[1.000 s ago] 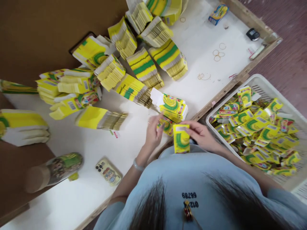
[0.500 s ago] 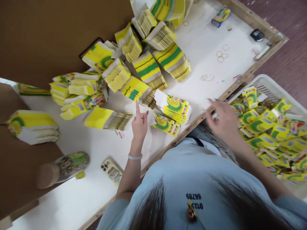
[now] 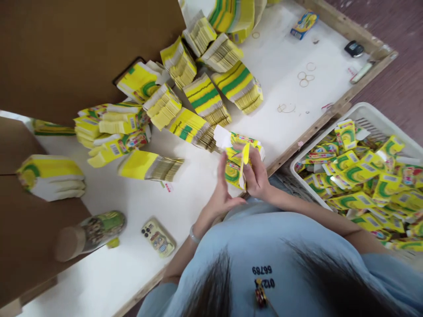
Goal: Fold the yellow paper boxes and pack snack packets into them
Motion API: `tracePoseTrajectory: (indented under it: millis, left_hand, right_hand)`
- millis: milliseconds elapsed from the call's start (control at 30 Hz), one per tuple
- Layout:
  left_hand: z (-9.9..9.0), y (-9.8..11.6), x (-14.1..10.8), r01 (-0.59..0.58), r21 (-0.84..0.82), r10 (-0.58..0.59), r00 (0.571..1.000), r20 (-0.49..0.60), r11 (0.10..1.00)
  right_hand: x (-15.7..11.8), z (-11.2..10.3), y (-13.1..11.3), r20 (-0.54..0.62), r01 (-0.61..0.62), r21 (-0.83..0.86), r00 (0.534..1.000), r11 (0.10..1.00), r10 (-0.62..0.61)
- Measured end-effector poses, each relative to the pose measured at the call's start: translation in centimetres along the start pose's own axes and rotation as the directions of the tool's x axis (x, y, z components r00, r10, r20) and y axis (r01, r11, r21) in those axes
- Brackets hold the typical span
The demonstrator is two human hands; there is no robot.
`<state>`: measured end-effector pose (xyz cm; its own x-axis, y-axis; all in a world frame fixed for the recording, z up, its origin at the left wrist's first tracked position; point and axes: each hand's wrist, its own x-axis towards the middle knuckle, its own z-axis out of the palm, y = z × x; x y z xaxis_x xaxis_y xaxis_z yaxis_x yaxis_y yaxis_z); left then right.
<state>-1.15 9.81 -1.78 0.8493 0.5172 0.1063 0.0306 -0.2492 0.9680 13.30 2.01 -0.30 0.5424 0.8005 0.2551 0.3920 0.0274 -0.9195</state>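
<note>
Close to the table's front edge, my right hand (image 3: 258, 174) grips a small yellow-and-green carton (image 3: 233, 172), one yellow end flap sticking up by the fingers. My left hand (image 3: 220, 193) is at the carton's left side, index finger stretched along its edge and thumb spread out below; whether it touches the carton is hard to tell. Just behind my hands lies a small pile of flat cartons (image 3: 223, 135), partly covered by them. A fanned stack of flat cartons (image 3: 193, 127) lies beyond that pile.
More carton stacks (image 3: 205, 94) spread over the white table's back. A phone (image 3: 158, 237) and a lidded jar (image 3: 102, 226) are at left. Rubber bands (image 3: 306, 79) and a blue box (image 3: 304, 25) lie at far right. Right of the table, a white basket (image 3: 366, 110) holds many yellow cartons.
My right hand has come left from beside the basket and now holds a carton. My left hand has moved right and toward me, its pointing finger now beside that carton.
</note>
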Motion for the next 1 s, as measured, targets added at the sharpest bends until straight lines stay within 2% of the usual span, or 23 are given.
tracePoseTrajectory:
  millis: [33,67,133,267,367,467,533,600,700,767,867,1000]
  left_hand:
    - [1.0,-0.5,0.1,-0.036,-0.028,0.038,0.996,0.085,0.999]
    - [1.9,-0.9,0.2,-0.064,-0.058,0.071,0.990,0.121,0.996]
    - [3.1,-1.6,0.4,-0.073,-0.099,0.080,0.994,0.069,0.992]
    - [3.1,-2.0,0.1,0.066,-0.144,-0.086,0.987,-0.137,0.987]
    - [2.9,-1.7,-0.9,0.221,-0.162,-0.248,0.953,-0.173,0.962]
    - [3.8,-1.4,-1.9,0.275,-0.209,-0.312,0.935,-0.170,0.938]
    - [4.7,-1.4,-2.3,0.236,-0.281,-0.296,0.935,-0.194,0.930]
    - [5.3,-1.4,-2.4,0.187,-0.340,-0.273,0.935,-0.225,0.921]
    - [5.2,-1.3,-2.6,0.168,-0.381,-0.244,0.956,-0.161,0.909]
    - [4.9,-1.2,-2.8,0.186,-0.391,-0.243,0.965,-0.102,0.902]
    - [4.5,-0.9,-3.3,0.260,-0.379,-0.309,0.948,-0.073,0.888]
    - [4.7,-0.8,-3.3,0.300,-0.387,-0.350,0.935,-0.065,0.872]
  right_hand:
    - [0.0,0.0,-0.4,-0.065,-0.007,0.006,0.998,1.000,0.007]
    - [0.0,0.0,-0.7,-0.098,-0.010,0.012,0.995,1.000,0.011]
    - [0.1,0.0,-1.1,-0.070,-0.048,0.040,0.996,0.998,0.051]
    - [0.1,-0.5,-0.9,0.081,-0.242,0.141,0.969,0.960,0.232]
    - [-0.7,-1.1,-0.2,0.146,-0.366,0.178,0.928,0.914,0.343]
    - [-2.0,-1.4,0.4,0.114,-0.450,0.174,0.893,0.876,0.436]
    - [-2.8,-1.5,0.6,0.084,-0.451,0.180,0.892,0.874,0.443]
    - [-3.3,-1.9,0.7,0.072,-0.404,0.175,0.915,0.898,0.398]
    - [-3.4,-2.7,0.7,0.112,-0.331,0.184,0.942,0.925,0.315]
    - [-3.3,-3.3,0.8,0.178,-0.344,0.230,0.935,0.911,0.308]
    - [-3.3,-4.2,1.2,0.244,-0.392,0.258,0.911,0.883,0.334]
    - [-3.2,-4.9,1.7,0.227,-0.400,0.239,0.909,0.885,0.349]
